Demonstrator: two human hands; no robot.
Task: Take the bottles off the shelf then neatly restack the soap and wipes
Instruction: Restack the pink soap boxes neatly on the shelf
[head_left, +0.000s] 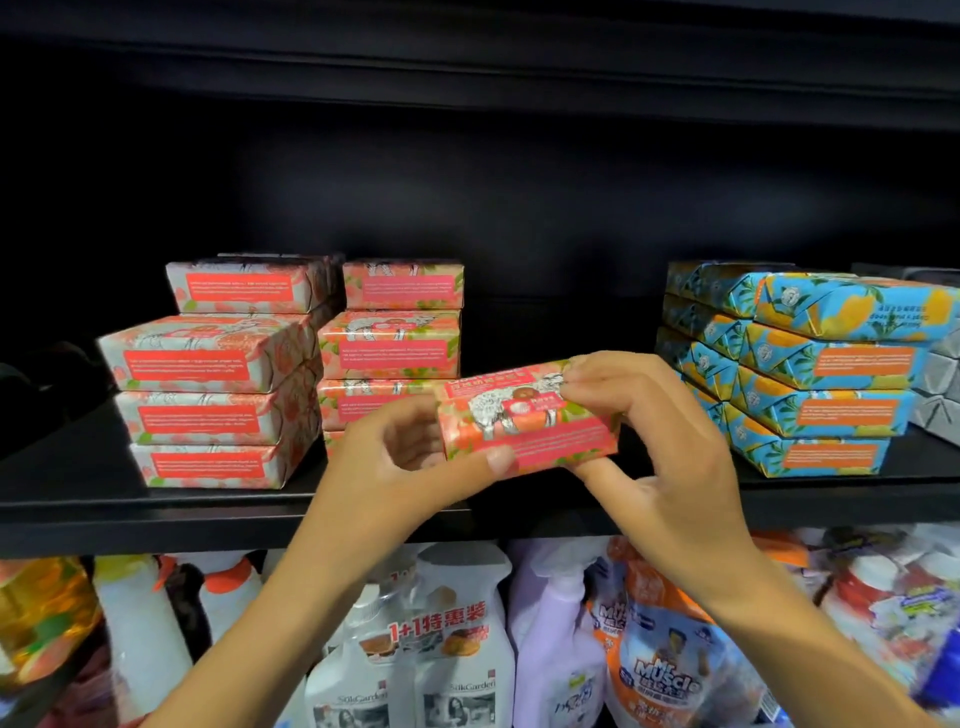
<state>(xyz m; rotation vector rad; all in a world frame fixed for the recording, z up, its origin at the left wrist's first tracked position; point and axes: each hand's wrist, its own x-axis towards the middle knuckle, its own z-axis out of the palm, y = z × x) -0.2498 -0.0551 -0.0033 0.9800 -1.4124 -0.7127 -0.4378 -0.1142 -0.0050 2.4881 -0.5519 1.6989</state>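
Both hands on one pink soap bar (527, 423) above shelf (156, 512): left hand (410, 457) grip pinches its left end, right hand (644, 431) grip its right. Pink soap stacks (291, 364) left, blue soap stack (810, 369) right.

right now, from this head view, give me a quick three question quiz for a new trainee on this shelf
1. True or false: the left hand and the right hand both hold the pink soap bar.
2. Where is the blue soap stack relative to the held bar? A) to its right B) to its left C) on the level underneath
3. Fill in: the bottles stand on the level ___ the black shelf.

Key: 1 true; 2 A; 3 below.
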